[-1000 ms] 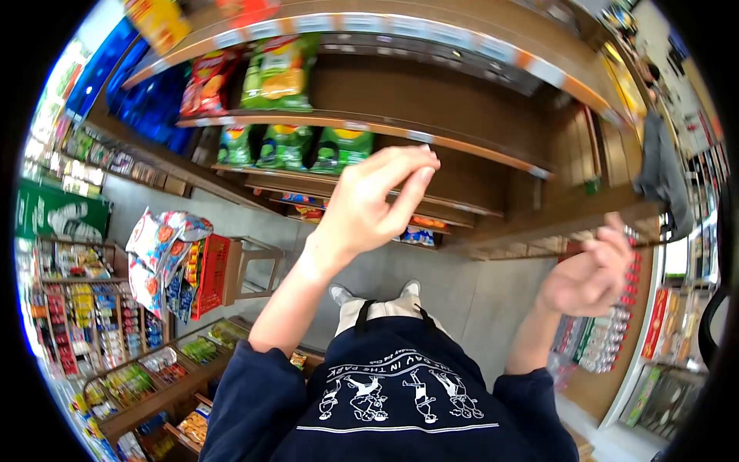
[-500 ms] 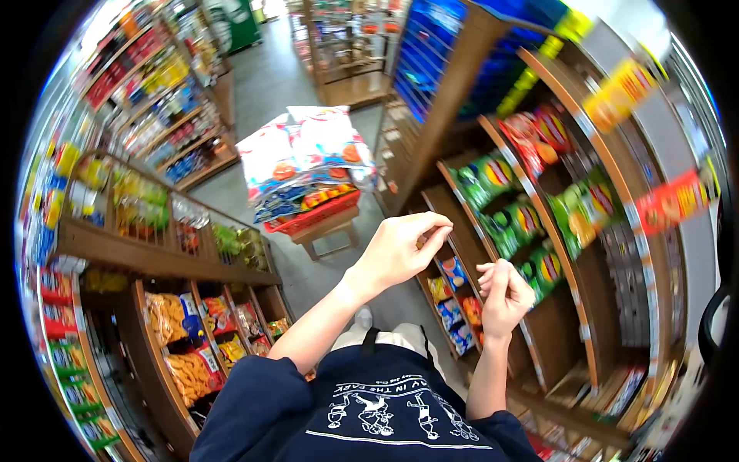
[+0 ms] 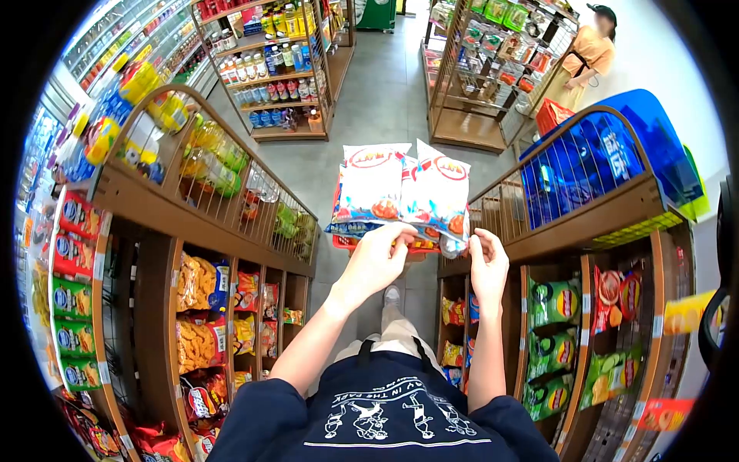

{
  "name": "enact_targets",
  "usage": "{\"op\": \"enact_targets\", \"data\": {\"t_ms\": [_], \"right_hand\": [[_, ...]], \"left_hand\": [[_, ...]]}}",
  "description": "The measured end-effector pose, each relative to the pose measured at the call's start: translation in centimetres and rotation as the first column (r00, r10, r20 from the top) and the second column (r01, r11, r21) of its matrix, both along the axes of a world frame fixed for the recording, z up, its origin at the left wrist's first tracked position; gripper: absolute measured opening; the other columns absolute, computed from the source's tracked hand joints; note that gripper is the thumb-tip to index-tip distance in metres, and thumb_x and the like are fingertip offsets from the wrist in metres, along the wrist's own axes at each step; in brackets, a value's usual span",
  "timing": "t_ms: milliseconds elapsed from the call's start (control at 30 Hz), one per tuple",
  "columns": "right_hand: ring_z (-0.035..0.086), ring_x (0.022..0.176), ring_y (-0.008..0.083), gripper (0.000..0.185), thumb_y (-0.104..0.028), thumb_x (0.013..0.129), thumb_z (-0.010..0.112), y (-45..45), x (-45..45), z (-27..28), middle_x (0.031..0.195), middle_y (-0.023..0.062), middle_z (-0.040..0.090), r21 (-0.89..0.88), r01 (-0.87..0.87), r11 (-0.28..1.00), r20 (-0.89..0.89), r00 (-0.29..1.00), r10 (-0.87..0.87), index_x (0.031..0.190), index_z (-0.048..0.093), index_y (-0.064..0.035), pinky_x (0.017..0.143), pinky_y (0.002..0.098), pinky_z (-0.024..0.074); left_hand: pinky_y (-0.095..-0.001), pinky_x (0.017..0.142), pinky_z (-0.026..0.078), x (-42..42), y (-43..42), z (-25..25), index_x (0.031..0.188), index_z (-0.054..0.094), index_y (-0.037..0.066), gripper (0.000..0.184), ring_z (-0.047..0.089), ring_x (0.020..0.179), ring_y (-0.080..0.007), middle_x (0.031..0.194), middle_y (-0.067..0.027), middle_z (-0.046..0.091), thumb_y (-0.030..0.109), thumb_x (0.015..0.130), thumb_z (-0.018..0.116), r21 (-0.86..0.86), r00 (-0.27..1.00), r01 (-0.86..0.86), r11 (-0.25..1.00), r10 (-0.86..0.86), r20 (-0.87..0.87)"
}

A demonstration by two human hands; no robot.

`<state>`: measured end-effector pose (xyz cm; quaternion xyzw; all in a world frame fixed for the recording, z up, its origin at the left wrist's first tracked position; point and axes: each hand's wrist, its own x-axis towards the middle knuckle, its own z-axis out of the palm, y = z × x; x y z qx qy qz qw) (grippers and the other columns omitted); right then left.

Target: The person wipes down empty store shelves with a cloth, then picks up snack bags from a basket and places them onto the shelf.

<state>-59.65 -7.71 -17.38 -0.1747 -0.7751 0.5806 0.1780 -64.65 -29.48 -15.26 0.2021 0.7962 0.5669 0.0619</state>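
On the red basket (image 3: pixel 342 242) sit puffy, white, red-logoed bags (image 3: pixel 372 185).

- Dark shirt (image 3: pixel 389 412): "IN THE PARK" in white capitals.
- White bags (image 3: pixel 373 186): red lettering, too small to read.
- Blue packs (image 3: pixel 616 152): white characters, unclear.

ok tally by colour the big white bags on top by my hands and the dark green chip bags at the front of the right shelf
White bags: 2
Dark green chip bags: 3
Total in clear view: 5
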Motion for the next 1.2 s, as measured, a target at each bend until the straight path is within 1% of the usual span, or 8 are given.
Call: {"op": "enact_targets", "data": {"t_ms": [67, 100, 267, 367, 533, 800, 1000, 1200], "right_hand": [[0.064, 0.094, 0.0136, 0.030, -0.018, 0.097, 0.063, 3.4, -5.0, -4.4, 0.102, 0.0098, 0.069, -0.004, 0.070, 0.998, 0.059, 0.996, -0.069, 0.118, 0.062, 0.0039, 0.084, 0.0272, 0.0502], [0.064, 0.099, 0.0151, 0.034, -0.023, 0.098, 0.062, 3.1, -4.3, -4.0, 0.106, 0.0113, 0.069, -0.005, 0.068, 0.998, 0.064, 0.996, -0.067, 0.118, 0.063, 0.0041, 0.087, 0.0289, 0.0500], [0.066, 0.102, 0.0197, 0.045, -0.033, 0.101, 0.056, 7.4, -11.6, -15.0, 0.112, 0.0172, 0.069, -0.234, 0.041, 0.971, 0.242, 0.970, 0.018, 0.122, 0.060, 0.0055, 0.090, 0.0326, 0.0501], [0.065, 0.101, 0.0198, 0.049, -0.039, 0.102, 0.052, 6.9, -12.8, -13.8, 0.108, 0.0168, 0.070, -0.176, -0.007, 0.984, 0.294, 0.954, 0.059, 0.122, 0.060, 0.0052, 0.089, 0.0328, 0.0490], [0.066, 0.103, 0.0313, 0.055, -0.047, 0.101, 0.046, 6.3, -13.4, -15.1, 0.107, 0.0221, 0.069, -0.203, -0.009, 0.979, 0.329, 0.941, 0.077, 0.120, 0.061, 0.0023, 0.091, 0.0384, 0.0475], [0.064, 0.108, 0.0267, 0.055, -0.047, 0.101, 0.048, 5.5, -13.7, -12.8, 0.113, 0.0206, 0.068, -0.216, 0.009, 0.976, 0.322, 0.945, 0.062, 0.121, 0.060, 0.0037, 0.092, 0.0370, 0.0468], [0.063, 0.094, 0.0167, 0.052, -0.044, 0.102, 0.049, 5.0, -12.5, -9.0, 0.104, 0.0149, 0.070, -0.268, 0.048, 0.962, 0.188, 0.982, 0.003, 0.113, 0.062, 0.0050, 0.086, 0.0327, 0.0485], [0.062, 0.092, 0.0138, 0.050, -0.041, 0.102, 0.052, 3.7, -9.8, -5.4, 0.102, 0.0129, 0.069, -0.274, 0.036, 0.961, 0.117, 0.993, -0.003, 0.113, 0.062, 0.0064, 0.082, 0.0297, 0.0487]], "left_hand": [[-0.0293, 0.075, 0.054, -3.8, 2.4, -1.0, 0.110, 0.064, -0.002, 0.020, 0.067, 0.094, -0.0175, 0.103, -0.0131, 0.068, 0.010, 0.095, 0.059, 0.059, 0.991, -0.118, 0.991, 0.114, 0.075], [-0.0336, 0.077, 0.054, -3.0, 2.2, -0.3, 0.113, 0.062, -0.005, 0.026, 0.069, 0.094, -0.0249, 0.104, -0.0189, 0.069, 0.014, 0.095, 0.059, 0.093, 0.991, -0.107, 0.990, 0.099, 0.086], [-0.0388, 0.086, 0.051, -10.8, 7.3, -6.0, 0.126, 0.054, -0.003, 0.040, 0.060, 0.112, -0.0298, 0.120, -0.0219, 0.061, 0.023, 0.095, 0.060, -0.101, 0.964, -0.184, 0.978, 0.200, 0.174], [-0.0418, 0.096, 0.046, -12.6, 8.4, -9.0, 0.133, 0.044, -0.005, 0.052, 0.055, 0.118, -0.0342, 0.130, -0.0274, 0.051, 0.026, 0.095, 0.059, -0.130, 0.930, -0.172, 0.977, 0.204, 0.305], [-0.0441, 0.104, 0.040, -12.6, 9.2, -10.4, 0.135, 0.042, -0.007, 0.055, 0.050, 0.124, -0.0397, 0.132, -0.0303, 0.050, 0.028, 0.096, 0.058, -0.190, 0.941, -0.172, 0.967, 0.218, 0.259], [-0.0439, 0.108, 0.037, -12.2, 9.7, -9.7, 0.137, 0.040, -0.009, 0.059, 0.047, 0.130, -0.0406, 0.136, -0.0314, 0.049, 0.029, 0.096, 0.057, -0.098, 0.959, -0.167, 0.981, 0.185, 0.213], [-0.0400, 0.105, 0.041, -11.5, 9.0, -8.1, 0.138, 0.040, -0.008, 0.059, 0.052, 0.125, -0.0314, 0.134, -0.0264, 0.052, 0.027, 0.095, 0.062, 0.018, 0.975, -0.132, 0.991, 0.127, 0.181], [-0.0366, 0.102, 0.044, -9.6, 7.9, -5.5, 0.140, 0.037, -0.008, 0.069, 0.055, 0.122, -0.0296, 0.134, -0.0239, 0.052, 0.029, 0.091, 0.069, -0.102, 0.989, -0.142, 0.985, 0.145, 0.026]]}}
